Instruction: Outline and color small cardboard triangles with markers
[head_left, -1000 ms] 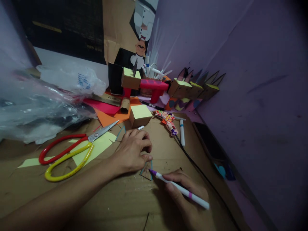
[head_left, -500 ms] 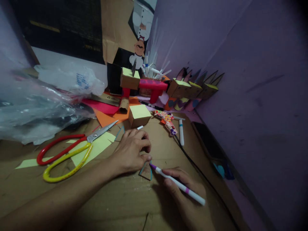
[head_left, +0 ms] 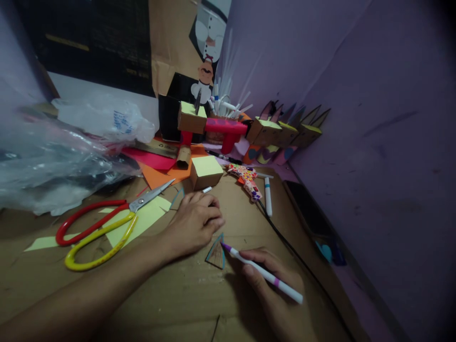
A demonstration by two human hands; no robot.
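Observation:
My right hand (head_left: 276,289) grips a white marker (head_left: 261,273) with a purple tip; the tip touches the right edge of a small triangular cardboard piece (head_left: 215,254) outlined in teal, lying on the cardboard sheet (head_left: 185,299). My left hand (head_left: 194,222) rests just above and left of the triangle, fingers curled loosely, with a small white object (head_left: 207,189) poking out behind them. I cannot tell whether the hand holds that object. The triangle lies uncovered beside my left fingertips.
Red-and-yellow scissors (head_left: 99,223) lie on yellow paper scraps at left. A yellow-topped cardboard box (head_left: 205,172), a patterned glue gun (head_left: 247,179) with its black cord, and a marker (head_left: 268,195) sit behind. Plastic bags (head_left: 60,156) lie far left, a phone (head_left: 308,209) by the purple wall.
My left fingers have lifted off the triangle and drawn back slightly. The marker tip has moved up along the triangle's right edge.

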